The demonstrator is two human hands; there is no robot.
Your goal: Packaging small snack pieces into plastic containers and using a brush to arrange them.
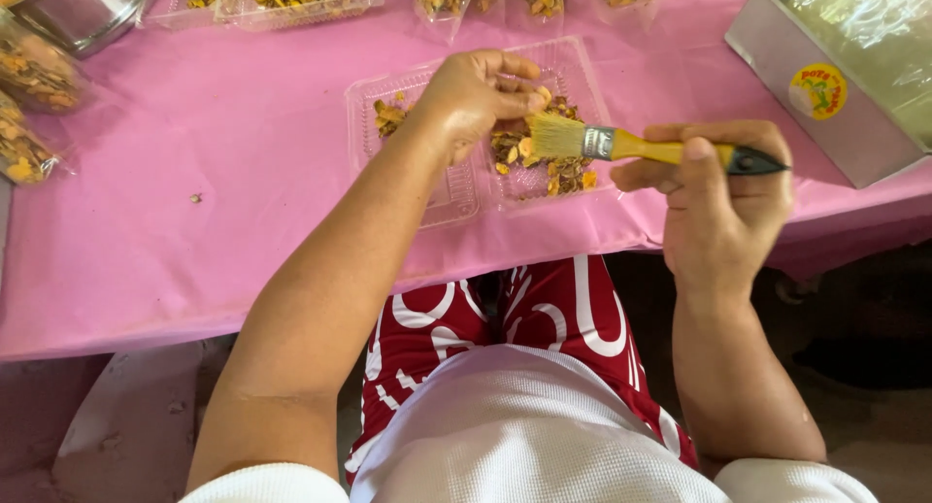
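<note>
Over the clear plastic clamshell tray (456, 187), left hand (476, 95) pinched a dried yellow-brown piece (537, 99); right hand (723, 197) gripped a yellow-handled bristle brush (621, 146).

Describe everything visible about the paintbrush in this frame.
The paintbrush is small and flat, with pale straw-coloured bristles, a shiny metal ferrule and a yellow handle ending in a black tip. It lies nearly level, bristles pointing left. The right hand grips the handle, thumb on top. The bristles meet a small piece pinched in the left hand, over the open clear plastic clamshell tray of dried yellow-brown pieces on the pink tablecloth.
</note>
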